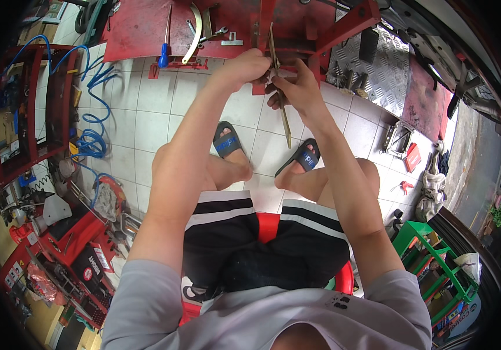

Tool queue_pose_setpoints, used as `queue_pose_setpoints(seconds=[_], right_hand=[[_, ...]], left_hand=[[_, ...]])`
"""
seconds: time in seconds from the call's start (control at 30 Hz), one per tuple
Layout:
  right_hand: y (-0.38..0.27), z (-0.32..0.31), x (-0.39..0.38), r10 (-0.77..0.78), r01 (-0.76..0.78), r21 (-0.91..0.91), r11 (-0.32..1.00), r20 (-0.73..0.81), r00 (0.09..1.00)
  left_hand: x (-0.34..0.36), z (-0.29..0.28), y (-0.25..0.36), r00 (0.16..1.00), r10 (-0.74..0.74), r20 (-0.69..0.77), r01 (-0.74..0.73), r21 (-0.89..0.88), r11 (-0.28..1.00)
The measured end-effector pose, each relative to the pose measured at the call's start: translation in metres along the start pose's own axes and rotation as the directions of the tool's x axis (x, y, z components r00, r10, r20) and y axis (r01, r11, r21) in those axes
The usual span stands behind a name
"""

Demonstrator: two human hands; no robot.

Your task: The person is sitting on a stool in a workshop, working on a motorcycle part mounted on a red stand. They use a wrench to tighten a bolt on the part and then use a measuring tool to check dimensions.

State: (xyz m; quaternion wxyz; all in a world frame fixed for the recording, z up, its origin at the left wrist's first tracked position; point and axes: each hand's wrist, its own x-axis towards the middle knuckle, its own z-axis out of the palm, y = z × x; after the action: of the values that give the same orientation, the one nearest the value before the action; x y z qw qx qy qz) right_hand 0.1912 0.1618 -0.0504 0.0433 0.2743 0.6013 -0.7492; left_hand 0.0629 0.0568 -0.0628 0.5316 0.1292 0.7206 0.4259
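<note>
Two hands: your left hand [247, 67] is curled tight, though I cannot tell what it pinches; your right hand [297, 87] has thumb and fingers closed around the brass-coloured strip [286, 125]
Strip's place: beside the red frame [266, 11], near end hanging free between your sandals [226, 140]
Slip: a loosened right pinch could drop it toward your toes
Twist: pressing the unsupported end may bend it or drag its thin edge across your fingers
Worktop [137, 29] edge: your left forearm could knock the blue-handled screwdriver [163, 57] off
</note>
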Motion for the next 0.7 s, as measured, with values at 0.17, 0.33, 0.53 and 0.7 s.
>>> queue_pose_setpoints(seconds=[0.17, 0.33, 0.53, 0.7], right_hand=[[-0.001, 0.002, -0.001, 0.05, -0.048, 0.097, 0.994, -0.013, 0.999], [0.012, 0.001, 0.011, 0.036, -0.033, 0.071, 0.997, -0.031, 0.999], [0.015, -0.004, 0.022, -0.085, 0.063, -0.15, 0.987, -0.146, 0.986], [0.015, -0.006, 0.025, -0.141, 0.094, -0.264, 0.96, -0.169, 0.975]], left_hand=[[0.0, 0.005, 0.0, 0.997, -0.023, -0.079, 0.024, 0.002, 1.0], [0.007, 0.01, -0.004, 0.987, 0.037, -0.154, -0.07, -0.219, 0.973], [-0.002, 0.021, 0.002, 0.989, 0.069, -0.132, -0.113, -0.36, 0.926], [0.0, 0.018, 0.001, 0.992, 0.063, -0.11, -0.102, -0.396, 0.913]])
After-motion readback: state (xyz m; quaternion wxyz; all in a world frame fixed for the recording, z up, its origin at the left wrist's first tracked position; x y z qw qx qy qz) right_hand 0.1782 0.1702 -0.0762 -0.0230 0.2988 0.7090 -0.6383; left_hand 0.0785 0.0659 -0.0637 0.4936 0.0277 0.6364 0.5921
